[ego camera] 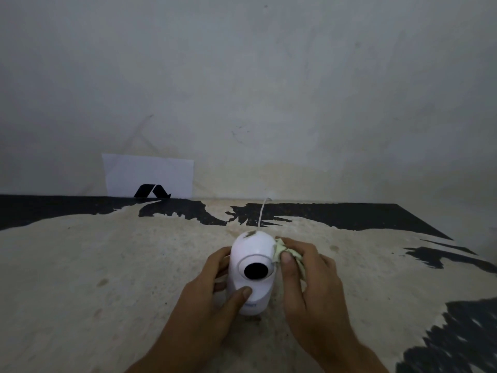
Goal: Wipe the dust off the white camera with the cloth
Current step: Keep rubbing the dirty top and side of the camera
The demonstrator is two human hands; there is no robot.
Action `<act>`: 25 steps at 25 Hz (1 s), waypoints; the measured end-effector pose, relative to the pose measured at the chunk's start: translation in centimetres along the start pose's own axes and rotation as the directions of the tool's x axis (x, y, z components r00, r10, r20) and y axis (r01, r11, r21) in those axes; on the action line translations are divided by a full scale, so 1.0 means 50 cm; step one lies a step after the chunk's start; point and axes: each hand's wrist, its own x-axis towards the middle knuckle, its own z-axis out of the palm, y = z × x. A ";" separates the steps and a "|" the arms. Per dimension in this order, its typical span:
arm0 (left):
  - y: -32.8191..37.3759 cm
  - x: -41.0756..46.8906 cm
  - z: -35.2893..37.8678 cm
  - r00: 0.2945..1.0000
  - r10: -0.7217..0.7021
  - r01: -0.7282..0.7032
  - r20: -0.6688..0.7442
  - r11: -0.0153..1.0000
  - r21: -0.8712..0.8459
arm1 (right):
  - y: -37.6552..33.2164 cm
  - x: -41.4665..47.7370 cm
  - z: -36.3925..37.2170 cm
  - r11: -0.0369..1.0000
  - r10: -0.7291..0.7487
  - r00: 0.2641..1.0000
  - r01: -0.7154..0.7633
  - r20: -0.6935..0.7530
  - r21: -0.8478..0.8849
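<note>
A white dome-shaped camera (pixel 252 251) with a round black lens stands upright on the worn table top (pixel 121 265), lens facing me. Dark dust marks sit on its crown. My left hand (pixel 215 300) grips the camera's lower body, thumb across the front of the base. My right hand (pixel 306 275) holds a bunched pale green cloth (pixel 279 250) and presses it against the camera's right side. A thin white cable (pixel 262 212) runs from behind the camera toward the wall.
A white paper sheet (pixel 148 173) with a black logo leans against the grey wall at the back left. The table surface is beige with black patches along the far edge and at the right.
</note>
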 end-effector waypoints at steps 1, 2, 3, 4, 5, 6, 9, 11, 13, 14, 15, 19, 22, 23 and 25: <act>0.003 -0.002 -0.001 1.000 -0.008 0.008 0.006 1.000 -0.006 | -0.003 -0.002 0.004 0.999 -0.037 0.999 0.037 -0.008 0.004; 0.002 0.000 -0.002 1.000 -0.011 0.011 0.009 1.000 -0.013 | -0.008 -0.003 0.006 0.995 -0.097 0.995 0.097 -0.016 0.006; 0.003 0.002 -0.002 1.000 -0.018 0.019 0.011 0.999 -0.026 | -0.015 -0.001 0.003 0.987 -0.154 0.988 0.154 -0.015 0.032; 0.003 0.005 -0.002 1.000 -0.023 0.023 0.009 0.999 -0.036 | -0.021 0.001 -0.002 0.976 -0.212 0.977 0.212 -0.008 0.053; 0.001 0.006 0.000 0.999 -0.037 0.037 0.007 0.998 -0.044 | -0.022 0.002 -0.008 0.958 -0.278 0.960 0.277 0.004 0.066; -0.002 0.007 0.001 0.998 -0.059 0.059 0.006 0.997 -0.041 | -0.023 0.003 -0.014 0.936 -0.349 0.937 0.347 0.021 0.064; -0.008 0.007 0.004 0.997 -0.074 0.075 0.001 0.997 -0.025 | -0.017 0.006 -0.014 0.908 -0.420 0.904 0.417 0.085 0.045; -0.003 0.003 0.002 0.999 -0.034 0.034 0.003 0.999 -0.040 | -0.012 0.014 -0.004 0.957 -0.285 0.955 0.279 0.078 0.081; 0.001 -0.001 0.001 0.999 -0.029 0.029 0.014 0.999 -0.040 | -0.011 0.019 0.000 0.977 -0.178 0.982 0.170 0.056 0.130; 0.001 0.000 0.000 1.000 -0.029 0.029 0.012 0.999 -0.045 | -0.011 0.018 -0.002 0.975 -0.190 0.980 0.183 0.050 0.123; 0.002 0.000 0.001 1.000 -0.027 0.028 0.011 0.998 -0.049 | -0.009 0.014 -0.004 0.967 -0.236 0.970 0.230 0.052 0.108; 0.005 -0.001 -0.001 1.000 -0.007 0.008 0.010 0.998 -0.060 | -0.007 0.019 -0.002 0.960 -0.247 0.964 0.229 0.099 0.162; 0.001 -0.002 -0.003 1.000 0.009 -0.009 0.014 0.999 -0.034 | -0.008 0.031 0.014 0.937 0.039 0.984 -0.097 0.175 0.335; 0.000 -0.002 -0.004 1.000 0.009 -0.009 0.016 1.000 -0.029 | -0.004 0.033 0.016 0.905 0.117 0.974 -0.184 0.192 0.383; -0.001 -0.001 -0.004 1.000 0.006 -0.005 0.023 0.999 -0.038 | 0.003 0.036 0.013 0.885 0.182 0.965 -0.243 0.187 0.397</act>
